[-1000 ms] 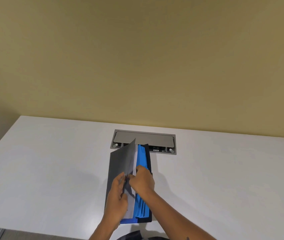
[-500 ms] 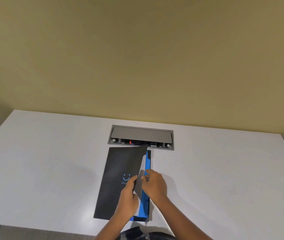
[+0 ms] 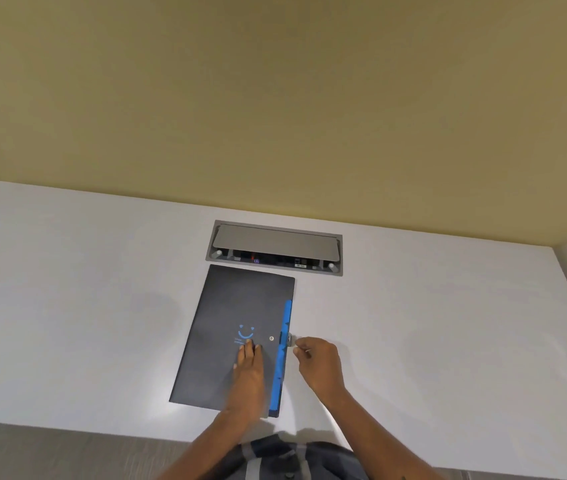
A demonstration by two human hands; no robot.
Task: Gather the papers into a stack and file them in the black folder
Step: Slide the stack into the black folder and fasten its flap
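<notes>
The flat black folder (image 3: 230, 337) with a blue smiling mark on its cover lies closed on the white table (image 3: 85, 306), its far short edge just in front of the grey recessed socket box (image 3: 275, 244) set into the tabletop. A blue strip of inner pockets (image 3: 282, 355) shows along the folder's right long edge. No loose papers show outside the folder. The left hand (image 3: 249, 367) rests flat on the cover, fingers straight and together, just below the smiling mark and left of the small round snap (image 3: 271, 338), gripping nothing. The right hand (image 3: 318, 362) sits just right of the folder, its fingertips pinched on the small grey closure tab (image 3: 289, 340) that juts from the folder's right edge.
</notes>
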